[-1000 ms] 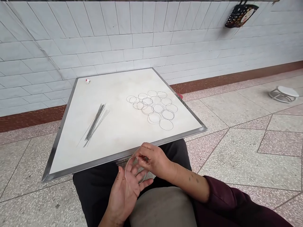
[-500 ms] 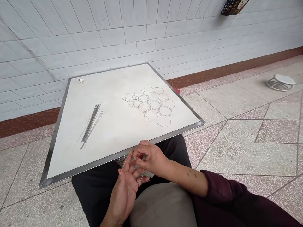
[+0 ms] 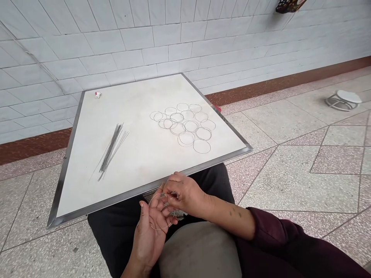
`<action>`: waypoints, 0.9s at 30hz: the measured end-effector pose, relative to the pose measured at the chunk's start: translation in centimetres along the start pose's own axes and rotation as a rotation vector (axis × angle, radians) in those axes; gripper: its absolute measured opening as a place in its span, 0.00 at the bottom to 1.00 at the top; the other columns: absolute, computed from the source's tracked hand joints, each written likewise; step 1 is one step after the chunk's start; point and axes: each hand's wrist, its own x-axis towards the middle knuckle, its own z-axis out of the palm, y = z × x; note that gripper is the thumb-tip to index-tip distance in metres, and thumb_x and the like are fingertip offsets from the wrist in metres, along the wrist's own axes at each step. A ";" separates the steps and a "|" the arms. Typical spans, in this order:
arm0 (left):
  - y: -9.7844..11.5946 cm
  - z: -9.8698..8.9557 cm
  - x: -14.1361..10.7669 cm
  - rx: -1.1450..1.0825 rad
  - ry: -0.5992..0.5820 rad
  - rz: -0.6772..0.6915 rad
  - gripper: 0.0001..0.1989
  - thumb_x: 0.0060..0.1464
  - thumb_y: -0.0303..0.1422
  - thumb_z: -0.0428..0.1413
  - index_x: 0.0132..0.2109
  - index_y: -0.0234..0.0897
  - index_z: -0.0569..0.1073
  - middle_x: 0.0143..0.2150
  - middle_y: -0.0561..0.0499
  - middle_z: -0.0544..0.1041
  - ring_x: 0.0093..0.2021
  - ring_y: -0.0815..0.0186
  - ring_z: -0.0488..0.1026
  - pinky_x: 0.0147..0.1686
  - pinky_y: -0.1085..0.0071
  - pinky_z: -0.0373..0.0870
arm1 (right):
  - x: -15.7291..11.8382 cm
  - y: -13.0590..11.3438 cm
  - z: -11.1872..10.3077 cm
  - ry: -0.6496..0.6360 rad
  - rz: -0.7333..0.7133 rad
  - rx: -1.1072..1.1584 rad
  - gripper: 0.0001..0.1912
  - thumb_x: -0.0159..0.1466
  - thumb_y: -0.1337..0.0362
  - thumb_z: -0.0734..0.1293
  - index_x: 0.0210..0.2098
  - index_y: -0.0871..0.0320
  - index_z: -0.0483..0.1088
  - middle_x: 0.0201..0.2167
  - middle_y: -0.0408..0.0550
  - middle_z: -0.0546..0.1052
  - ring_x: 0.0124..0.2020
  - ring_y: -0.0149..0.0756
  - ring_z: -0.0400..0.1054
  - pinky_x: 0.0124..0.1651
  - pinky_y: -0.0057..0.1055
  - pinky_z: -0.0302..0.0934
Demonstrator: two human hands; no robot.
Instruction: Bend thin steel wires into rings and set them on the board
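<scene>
Just in front of the table's near edge, over my lap, my right hand (image 3: 187, 194) pinches a thin wire ring (image 3: 158, 229) at its upper side. Below and to the left, my left hand (image 3: 150, 233) is palm up, with its thumb apart and fingers stretched out. The ring lies across that palm and the fingers. Right-hand fingers partly hide the pinched part of the wire. On the white table (image 3: 139, 92), several similar wire rings (image 3: 202, 146) lie overlapping toward the right. A loose bundle of straight wires (image 3: 110, 150) rests on the left.
A metal strip (image 3: 116, 204) edges the table. Near its far left corner sits a small white and red object (image 3: 98, 95). A tiled wall (image 3: 162, 38) stands behind the table. A stool (image 3: 343, 100) is on the floor at the far right.
My left thumb has lifted away from the ring and my left hand has opened a little wider. My right hand keeps its pinch in nearly the same place. The view has shifted slightly.
</scene>
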 end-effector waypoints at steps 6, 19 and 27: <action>0.1 -0.2 -0.1 -0.037 0.034 -0.049 0.28 0.64 0.50 0.44 0.60 0.38 0.70 0.54 0.39 0.75 0.47 0.55 0.71 0.38 0.61 0.70 | -0.3 -0.2 0.2 0.000 0.044 -0.027 0.09 0.56 0.77 0.66 0.30 0.57 0.68 0.30 0.44 0.74 0.32 0.33 0.64 0.36 0.28 0.63; -0.6 -0.6 -0.4 0.162 0.121 0.109 0.26 0.61 0.51 0.49 0.53 0.37 0.77 0.50 0.40 0.78 0.52 0.54 0.71 0.53 0.58 0.65 | -0.3 -0.4 0.0 0.005 -0.063 -0.195 0.06 0.59 0.75 0.65 0.31 0.58 0.68 0.29 0.45 0.71 0.32 0.35 0.62 0.36 0.31 0.62; 0.1 -0.9 -1.0 0.179 0.147 0.111 0.19 0.57 0.35 0.60 0.56 0.41 0.75 0.31 0.51 0.74 0.35 0.66 0.70 0.39 0.69 0.67 | -0.3 -0.3 -0.7 -0.165 -0.230 -0.150 0.09 0.68 0.69 0.63 0.30 0.57 0.69 0.38 0.48 0.74 0.37 0.35 0.64 0.41 0.32 0.63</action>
